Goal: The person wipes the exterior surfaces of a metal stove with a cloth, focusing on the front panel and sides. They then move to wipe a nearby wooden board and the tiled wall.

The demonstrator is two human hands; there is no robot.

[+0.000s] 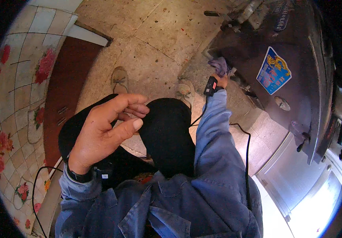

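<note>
My left hand [104, 131] hovers over my lap in front of my black trousers [169, 134]. Its fingers are loosely curled, the thumb stands apart, and nothing shows between them. Out to the right, my right hand [223, 81] grips a crumpled purplish-grey cloth [219, 66], partly hiding its own fingers behind it. The cloth is at the lower edge of a dark metal appliance [302, 65]; whether it touches the metal I cannot tell. On the dark panel there is a blue sticker [274, 70] with a yellow dragon, bearing writing. A round metal fitting [282, 103] sits below it.
A black cable [248, 154] loops beside my right arm. To the left stands a dark red cabinet panel [68, 80] beside a floral-patterned covering [22, 98]. My shoes [119, 79] rest on a stained tile floor [156, 38]. A silvery panel [296, 172] is at lower right.
</note>
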